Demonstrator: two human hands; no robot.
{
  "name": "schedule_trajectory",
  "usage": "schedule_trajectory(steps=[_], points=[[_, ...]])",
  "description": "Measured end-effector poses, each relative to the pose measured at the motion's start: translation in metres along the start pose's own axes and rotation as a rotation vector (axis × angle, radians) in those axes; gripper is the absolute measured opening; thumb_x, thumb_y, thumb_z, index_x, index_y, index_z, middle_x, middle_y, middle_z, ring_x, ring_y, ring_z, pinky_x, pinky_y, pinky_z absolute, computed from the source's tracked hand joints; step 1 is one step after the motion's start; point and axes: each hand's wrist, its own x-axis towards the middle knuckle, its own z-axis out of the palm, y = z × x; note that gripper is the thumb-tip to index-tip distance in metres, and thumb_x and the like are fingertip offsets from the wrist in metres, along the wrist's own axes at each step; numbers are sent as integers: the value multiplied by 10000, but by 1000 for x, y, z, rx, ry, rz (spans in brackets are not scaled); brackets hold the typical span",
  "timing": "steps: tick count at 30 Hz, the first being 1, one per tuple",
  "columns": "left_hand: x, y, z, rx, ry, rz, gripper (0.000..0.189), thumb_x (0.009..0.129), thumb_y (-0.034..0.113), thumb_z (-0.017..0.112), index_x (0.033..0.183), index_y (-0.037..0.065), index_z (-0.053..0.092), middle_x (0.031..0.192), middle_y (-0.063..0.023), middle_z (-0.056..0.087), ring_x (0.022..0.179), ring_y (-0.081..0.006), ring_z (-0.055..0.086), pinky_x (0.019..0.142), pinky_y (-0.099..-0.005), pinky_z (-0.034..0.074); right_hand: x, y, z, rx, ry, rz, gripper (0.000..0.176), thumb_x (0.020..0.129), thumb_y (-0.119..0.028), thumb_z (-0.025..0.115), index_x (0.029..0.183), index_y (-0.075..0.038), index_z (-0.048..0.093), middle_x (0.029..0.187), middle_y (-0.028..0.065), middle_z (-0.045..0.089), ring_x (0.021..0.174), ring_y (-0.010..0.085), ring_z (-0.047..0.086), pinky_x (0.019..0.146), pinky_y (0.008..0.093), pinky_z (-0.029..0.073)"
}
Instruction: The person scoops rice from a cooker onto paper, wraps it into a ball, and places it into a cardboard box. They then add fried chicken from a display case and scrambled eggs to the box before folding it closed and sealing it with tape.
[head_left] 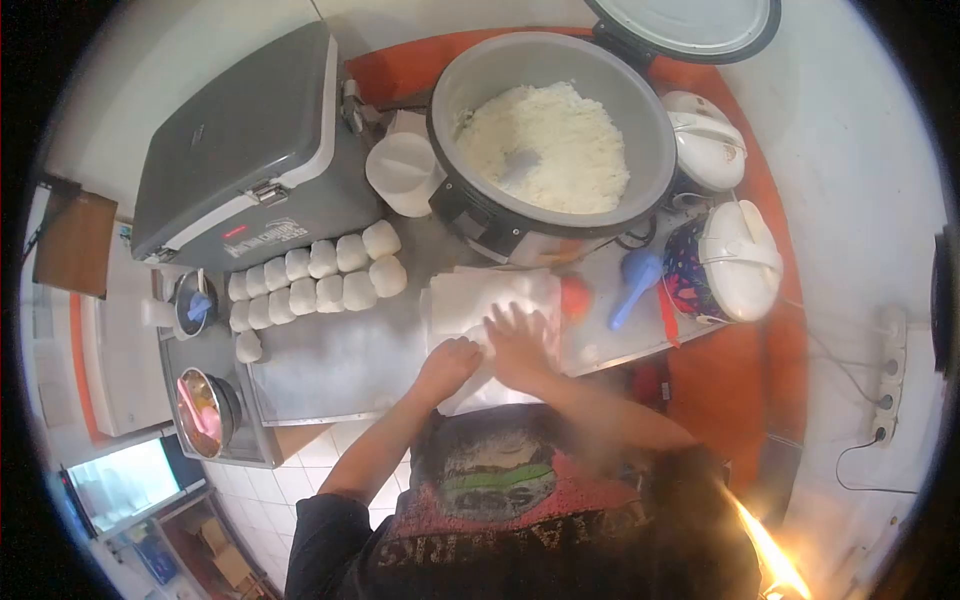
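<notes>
Both hands work on a stack of white paper sheets (480, 292) at the near edge of the steel table (330, 360). The right hand (520, 345) lies flat with fingers spread, pressing the paper. The left hand (450, 362) is curled into a fist against the sheets, and what it grips cannot be told. At 12 o'clock the big cooker pot (640, 120) stands open, half full of white rice (560, 140). At 10 o'clock sit a closed grey cooler (250, 140) and two rows of white wrapped parcels (315, 275). At 2 o'clock stands a closed small cooker (740, 262), with a blue scoop (635, 282) beside it. Bare steel lies open at 9 o'clock, up to a bowl (203, 408) of pink-orange food at the table's left edge.
</notes>
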Motion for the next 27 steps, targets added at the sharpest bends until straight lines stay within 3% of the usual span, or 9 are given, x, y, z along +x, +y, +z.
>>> schedule_trajectory(steps=[2,6,10,13,16,18,21,24,27], points=[[-2,3,-3,28,4,2,235,760,102,629,987,54,668,915,-63,612,869,-287,598,768,-411,496,-17,0,29,-52,-39,-22,664,839,-93,516,1492,-67,401,1629,109,243,1503,385,189,1146,691,81],[-5,-8,-11,338,245,-446,281,752,76,626,1018,65,717,959,-75,635,910,-295,596,860,-434,456,-43,2,28,-112,-57,-50,729,819,-52,502,1529,-93,337,1646,73,215,1494,376,240,1147,673,112],[-34,-62,11,-177,187,-573,199,767,81,650,946,37,726,905,-148,685,871,-320,647,819,-420,494,-54,3,25,-86,-66,-14,715,803,-47,515,1504,-96,384,1621,78,278,1501,341,222,1142,643,153],[-37,-65,19,-467,210,-777,166,808,105,658,930,10,716,858,-191,700,815,-348,671,768,-421,521,-42,-15,5,162,-284,316,677,793,-50,525,1464,-90,444,1590,83,334,1498,338,210,1136,625,167],[-32,-50,13,-480,254,-847,181,846,137,658,942,-9,703,838,-199,703,774,-364,677,729,-419,532,-25,-24,9,256,82,117,643,785,-53,534,1426,-81,490,1570,91,359,1486,365,218,1141,640,136],[-35,-38,17,-396,422,-855,186,857,148,661,938,-14,701,837,-195,704,776,-359,681,724,-409,533,-20,-14,23,37,39,46,660,785,-54,538,1441,-84,472,1580,93,342,1493,368,203,1142,656,118],[-39,-10,10,-502,429,-946,193,849,149,673,937,-19,702,822,-193,705,762,-340,691,702,-393,534,-30,-2,31,-92,-3,-14,709,790,-42,535,1484,-144,431,1611,65,296,1509,350,189,1140,685,100],[-51,-2,17,-458,30,-970,239,825,183,703,937,-27,690,817,-177,716,745,-288,703,691,-375,530,-47,6,34,-151,-29,-44,730,794,-36,532,1496,-204,423,1622,23,285,1509,341,206,1134,692,113],[-55,-5,38,-725,408,-956,301,819,250,734,877,-39,667,728,-125,693,661,-216,660,620,-349,506,-49,15,40,-214,14,-87,722,804,-47,537,1491,-241,432,1622,-9,293,1496,339,241,1116,712,114]])
